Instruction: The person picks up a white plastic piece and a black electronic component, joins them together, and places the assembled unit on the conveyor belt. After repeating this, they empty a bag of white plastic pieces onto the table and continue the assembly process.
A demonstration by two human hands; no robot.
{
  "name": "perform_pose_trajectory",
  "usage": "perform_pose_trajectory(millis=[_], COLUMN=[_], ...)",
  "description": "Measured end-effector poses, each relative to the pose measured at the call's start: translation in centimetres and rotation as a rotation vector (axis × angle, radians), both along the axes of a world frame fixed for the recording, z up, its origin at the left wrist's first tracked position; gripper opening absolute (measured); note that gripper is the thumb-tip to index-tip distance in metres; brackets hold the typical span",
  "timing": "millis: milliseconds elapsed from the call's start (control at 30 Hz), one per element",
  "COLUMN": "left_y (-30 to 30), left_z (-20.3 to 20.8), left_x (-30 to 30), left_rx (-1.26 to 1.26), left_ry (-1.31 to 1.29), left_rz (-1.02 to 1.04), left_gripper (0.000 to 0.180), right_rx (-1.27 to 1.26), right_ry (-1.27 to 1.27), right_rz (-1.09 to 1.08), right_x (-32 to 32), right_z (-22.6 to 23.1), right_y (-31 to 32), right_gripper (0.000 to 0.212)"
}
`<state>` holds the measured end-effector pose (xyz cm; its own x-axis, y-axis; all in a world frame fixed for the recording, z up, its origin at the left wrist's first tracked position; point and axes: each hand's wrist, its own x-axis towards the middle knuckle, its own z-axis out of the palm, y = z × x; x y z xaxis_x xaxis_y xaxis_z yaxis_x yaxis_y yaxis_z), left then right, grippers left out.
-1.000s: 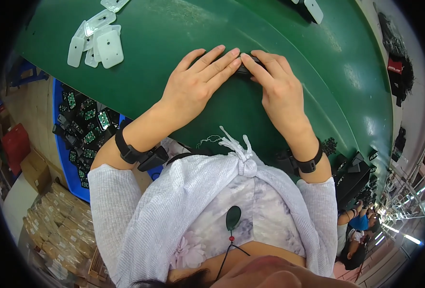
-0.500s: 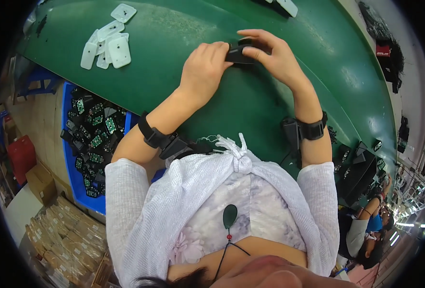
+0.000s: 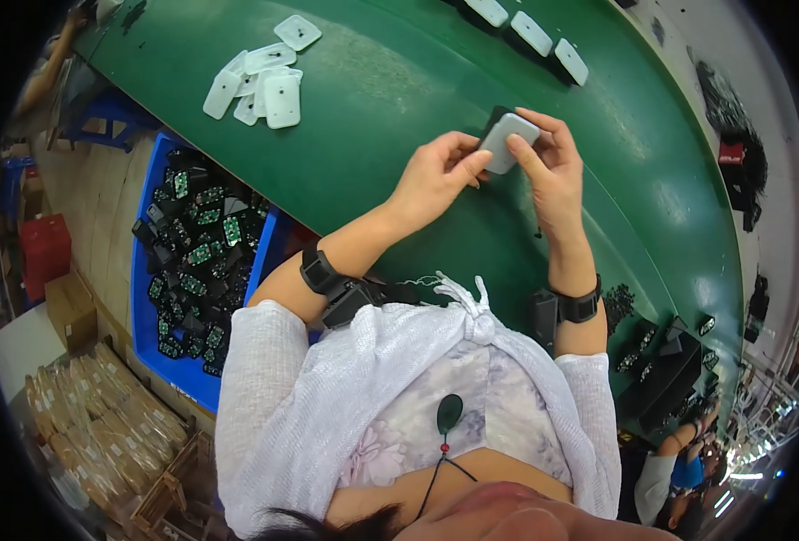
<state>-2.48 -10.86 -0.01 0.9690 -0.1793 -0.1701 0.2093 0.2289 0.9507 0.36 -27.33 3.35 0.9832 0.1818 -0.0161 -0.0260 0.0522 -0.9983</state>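
1. Grey cover (image 3: 509, 142): rounded-rectangle plastic piece, now held up off the table (image 3: 399, 81) between both hands, flat face toward the camera. A dark part (image 3: 492, 117) sits behind it, mostly hidden; can't tell if the two are mated.
2. Change: a second ago both hands lay flat on the table, pressing down over something dark. Half a second ago they had lifted and closed around a dark piece. Now the pale cover shows on top, so the stack has been raised and turned, or the cover was brought onto it.
3. Left hand (image 3: 436, 176): closed in a pinch, thumb and fingertips on the cover's left and lower edge.
4. Right hand (image 3: 553, 171): gripping the cover's right side, fingers wrapped over the top edge, thumb on the face.
5. Read: pressing on the table looks finished; this looks like aligning or checking the cover on the dark part in hand. That's a judgement, as the seam is not visible.
6. Around: loose pile of white covers (image 3: 264, 77) on the table up left, well apart from the hands. Three more white pieces (image 3: 532, 32) in a row at the far edge. Blue bin (image 3: 160, 361) of black parts with green boards beside the table at left. Black wristbands on both forearms.
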Motion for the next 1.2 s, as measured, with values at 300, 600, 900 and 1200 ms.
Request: perform_pose_trajectory(millis=[300, 600, 900, 1200], left_y=[13.5, 23.6, 21.4, 24.5], left_z=[0.3, -1.6, -1.6, -3.0], left_x=[8.2, 14.6, 16.7, 17.6], left_rx=[1.302, 2.072, 2.19, 1.932], left_ry=[-0.784, -0.379, -0.047, -0.213], left_rz=[0.535, 0.292, 0.098, 0.049], left_gripper=[0.024, 0.034, 0.049, 0.047], right_rx=[-0.39, -0.639, -0.696, -1.17], right_ry=[-0.259, -0.106, -0.077, -0.257], right_rz=[-0.28, -0.146, -0.081, -0.38], right_x=[6.9, 13.1, 16.0, 6.5], right_z=[-0.5, -2.6, -3.8, 3.1], right_y=[-8.9, -13.3, -16.1, -20.2], right_gripper=[0.04, 0.03, 0.034, 0.04])
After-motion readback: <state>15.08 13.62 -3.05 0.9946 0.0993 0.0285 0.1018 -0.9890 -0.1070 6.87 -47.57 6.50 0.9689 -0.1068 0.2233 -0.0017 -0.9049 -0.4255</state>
